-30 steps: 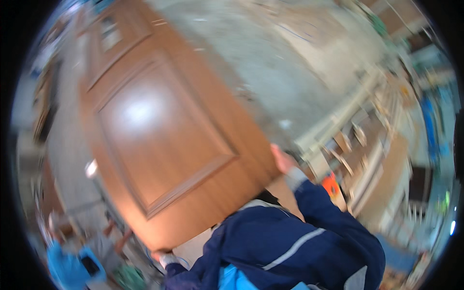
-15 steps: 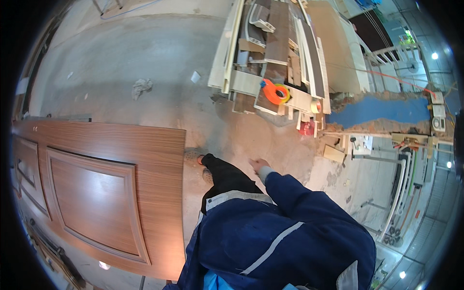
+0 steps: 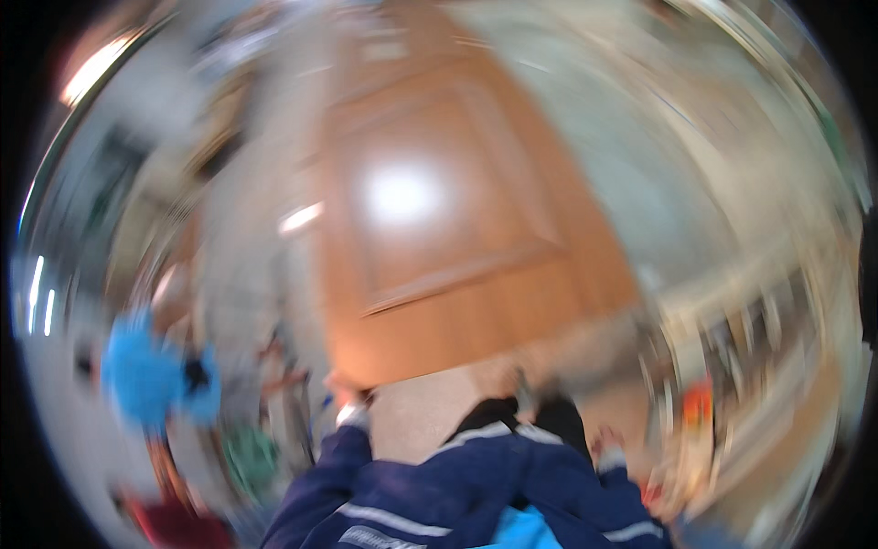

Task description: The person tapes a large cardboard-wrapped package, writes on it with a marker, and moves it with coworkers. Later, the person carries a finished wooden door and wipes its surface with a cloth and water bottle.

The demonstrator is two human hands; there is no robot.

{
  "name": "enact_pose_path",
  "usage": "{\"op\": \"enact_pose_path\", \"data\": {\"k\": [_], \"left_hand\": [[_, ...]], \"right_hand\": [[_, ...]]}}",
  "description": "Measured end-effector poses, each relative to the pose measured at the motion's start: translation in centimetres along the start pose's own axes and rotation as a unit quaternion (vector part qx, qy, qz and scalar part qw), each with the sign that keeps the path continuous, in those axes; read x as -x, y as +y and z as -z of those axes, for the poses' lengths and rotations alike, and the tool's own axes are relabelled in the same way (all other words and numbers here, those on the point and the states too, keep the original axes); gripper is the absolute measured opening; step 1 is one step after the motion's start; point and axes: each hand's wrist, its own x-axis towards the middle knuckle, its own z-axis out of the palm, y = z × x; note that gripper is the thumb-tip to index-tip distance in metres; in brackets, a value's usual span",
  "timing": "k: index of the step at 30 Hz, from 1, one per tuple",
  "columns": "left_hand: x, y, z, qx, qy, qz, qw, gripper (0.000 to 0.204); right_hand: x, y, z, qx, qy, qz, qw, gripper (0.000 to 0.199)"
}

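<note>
The view is smeared by motion. A brown wood-grain door panel (image 3: pixel 485 325) with a raised rectangular moulding stretches away in front of me, its near edge just ahead of my legs. My left hand (image 3: pixel 349 393) is at the panel's near left corner. Whether it grips the corner or only touches it is lost in the blur. Something dark shows beside its fingers, too smeared to name. Low at my right side hangs my right hand (image 3: pixel 605 443), away from the panel, its fingers seemingly apart with nothing visible in them.
At left is a person in a blue top (image 3: pixel 146 371), with a dark red object (image 3: pixel 178 523) below and a green one (image 3: pixel 249 457) beside. A pile of boards and strips (image 3: pixel 759 329) lies to the right, with an orange item (image 3: pixel 698 403) on it.
My view has swung left, so the door panel has gone from my left to straight ahead and the board pile to my right. My left hand has come into view at the panel's corner.
</note>
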Motion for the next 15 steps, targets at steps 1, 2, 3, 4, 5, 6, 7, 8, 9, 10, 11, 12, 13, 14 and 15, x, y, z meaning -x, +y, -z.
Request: {"op": "enact_pose_path", "data": {"k": [1, 2, 3, 4, 5, 6, 7, 8, 9, 10, 11, 12, 13, 14, 15], "left_hand": [[-0.6, 0.3, 0.1, -0.064, -0.043, 0.007, 0.997, 0.070], [-0.3, -0.8, -0.4, -0.073, 0.026, -0.005, 0.997, 0.073], [-0.1, -1.1, -0.4, -0.072, -0.023, -0.021, 0.997, 0.073], [-0.2, -1.4, -0.6, -0.033, -0.017, -0.019, 0.999, 0.073], [0.5, -2.3, -0.6, -0.045, 0.004, -0.060, 0.997, 0.069], [1.0, -2.8, -0.5, -0.050, 0.031, -0.062, 0.996, 0.058], [2.4, -4.4, -0.2, -0.098, 0.050, -0.140, 0.984, 0.053], [3.8, -5.8, 0.5, -0.150, 0.052, -0.145, 0.977, 0.049], [6.0, -8.3, 1.1, -0.163, 0.064, -0.183, 0.967, 0.048], [8.5, -11.3, 1.6, -0.167, 0.073, -0.197, 0.963, 0.048], [10.9, -14.6, 2.9, -0.188, 0.066, -0.171, 0.965, 0.048], [13.4, -18.4, 4.1, -0.200, 0.077, -0.179, 0.960, 0.049], [15.7, -22.1, 5.8, -0.222, 0.072, -0.136, 0.963, 0.052], [18.2, -26.2, 7.7, -0.232, 0.073, -0.055, 0.968, 0.054], [21.6, -31.7, 10.0, -0.222, 0.090, 0.026, 0.971, 0.052]], "right_hand": [[-2.0, -3.2, 0.0, 0.069, -0.020, 0.019, 0.997, 0.026], [-3.8, -6.0, -0.3, 0.107, -0.008, 0.009, 0.994, 0.032], [-5.3, -8.6, -0.1, 0.234, -0.054, 0.069, 0.968, 0.036], [-6.8, -11.1, -1.7, 0.315, -0.086, 0.069, 0.942, 0.037], [-7.9, -13.3, -2.3, 0.381, -0.084, 0.071, 0.918, 0.038], [-8.7, -14.8, -2.8, 0.426, -0.093, 0.082, 0.896, 0.039], [-9.5, -16.5, -3.7, 0.474, -0.105, 0.102, 0.869, 0.039], [-10.1, -17.8, -4.5, 0.533, -0.100, 0.122, 0.832, 0.042], [-10.7, -19.2, -5.7, 0.589, -0.105, 0.142, 0.789, 0.046], [-11.4, -19.9, -7.4, 0.554, -0.121, 0.106, 0.816, 0.043], [-11.5, -20.0, -8.1, 0.613, -0.124, 0.135, 0.769, 0.043], [-11.5, -19.6, -9.4, 0.638, -0.140, 0.138, 0.745, 0.043], [-11.1, -19.1, -11.0, 0.659, -0.155, 0.142, 0.722, 0.042], [-10.5, -18.2, -12.6, 0.681, -0.170, 0.145, 0.697, 0.042], [-9.7, -16.8, -13.6, 0.705, -0.187, 0.149, 0.668, 0.041]]}}
